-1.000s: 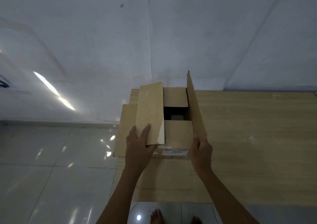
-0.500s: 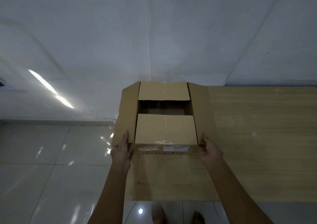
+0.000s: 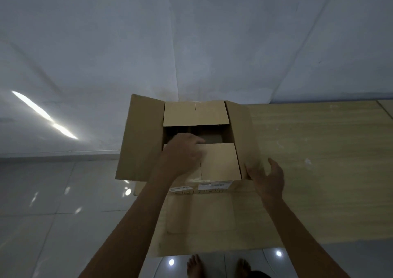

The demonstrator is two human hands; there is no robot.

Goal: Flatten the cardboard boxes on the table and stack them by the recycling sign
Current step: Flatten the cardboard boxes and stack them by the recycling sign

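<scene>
On the wooden table: the cardboard box (image 3: 200, 141) stands upright at the table's (image 3: 319, 171) left end, against the white wall (image 3: 191, 43); its left side overhangs the table edge above the tiled floor (image 3: 42, 203).
Box flaps: both long side flaps are spread outward, left flap (image 3: 141, 138) and right flap (image 3: 244, 137); the far short flap (image 3: 195, 113) and the near short flap (image 3: 219, 160) lie inward over the opening, with a dark gap between them.
What has changed: half a second ago both hands were at the box's near corners, one on each side flap; now the left hand (image 3: 182, 152) has left the left flap and moved to the middle of the box.
Left hand: lies over the near short flap at its far edge, fingers bent toward the gap; motion blur hides whether they grip the flap edge or only press on it.
Right hand (image 3: 268, 177): fingers spread and fairly straight, at the box's near right corner, fingertips against the right flap's lower end; it grasps nothing.
Labels: white shipping labels (image 3: 202, 187) show on the box's near face, below the near flap.
Meaning for the task: the top is being opened out, a likely first step to collapsing the box; it is not yet flattened.
Still to do: free the bottom, press the box flat, carry it to the recycling sign, which is not in view.
Under the box: a flat cardboard sheet (image 3: 212, 220) lies on the table between the box and the person's bare feet (image 3: 194, 265).
</scene>
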